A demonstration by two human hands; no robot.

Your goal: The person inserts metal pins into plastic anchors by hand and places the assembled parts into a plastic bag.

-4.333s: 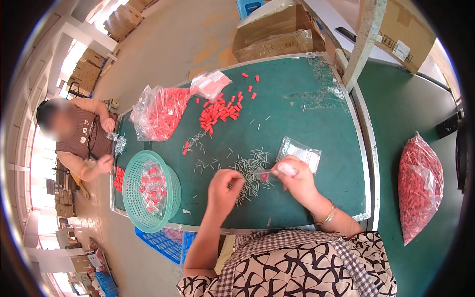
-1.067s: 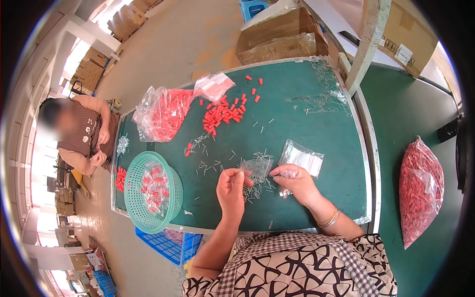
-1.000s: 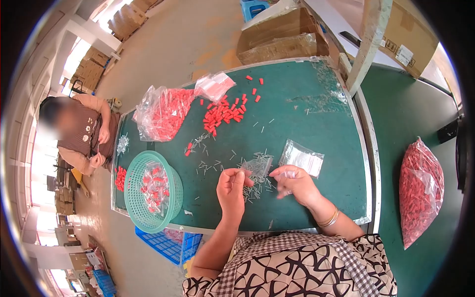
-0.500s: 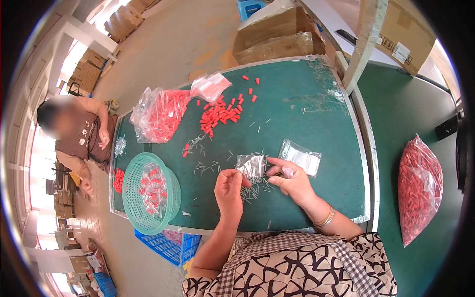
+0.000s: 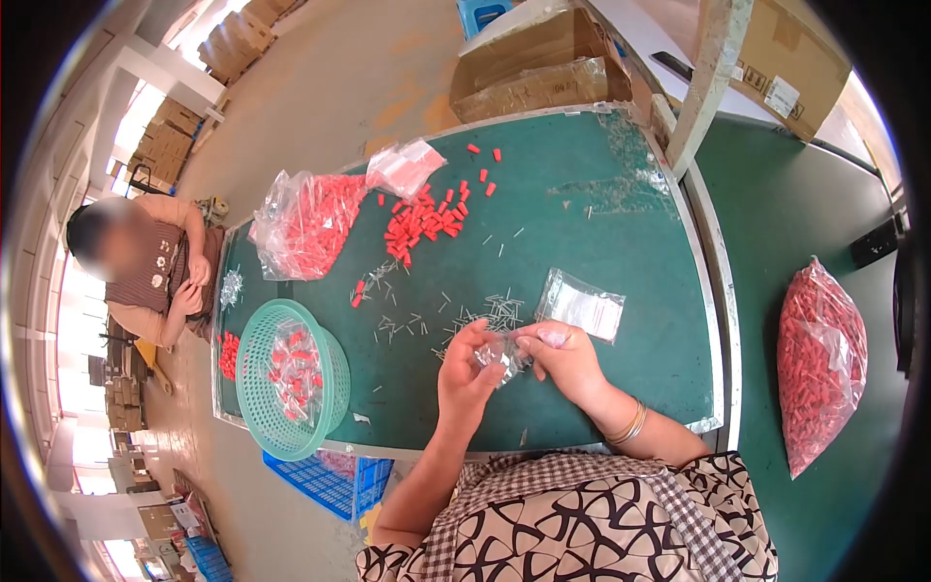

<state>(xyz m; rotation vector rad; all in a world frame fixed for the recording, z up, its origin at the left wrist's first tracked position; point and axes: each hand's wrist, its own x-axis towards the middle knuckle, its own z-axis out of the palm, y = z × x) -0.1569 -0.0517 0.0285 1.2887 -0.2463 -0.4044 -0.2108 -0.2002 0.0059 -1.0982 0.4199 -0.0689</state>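
A small clear plastic bag (image 5: 502,361) is held between my two hands above the table's near side. My left hand (image 5: 467,373) is closed on the bag's left side, thumb over its front. At the opposite edge, my right hand (image 5: 570,365) pinches the bag with thumb and forefinger; something pinkish shows by a right finger. Just beyond the hands lies a heap of thin metal pins (image 5: 497,312), partly hidden by them. To the right of the heap rests a stack of flat clear bags (image 5: 582,305). Farther back is a pile of red plugs (image 5: 422,221).
A green basket (image 5: 340,373) holding filled bags stands at the table's left edge. Large bags of red plugs lie on the table (image 5: 315,228) and at the far right (image 5: 822,364). Another person (image 5: 160,262) is beyond the left edge. An open carton (image 5: 533,87) stands behind the table.
Both hands have drawn closer together, and the small bag has come down nearer my body, tilted. The right fingers have closed onto its edge. The other person's hands have come together.
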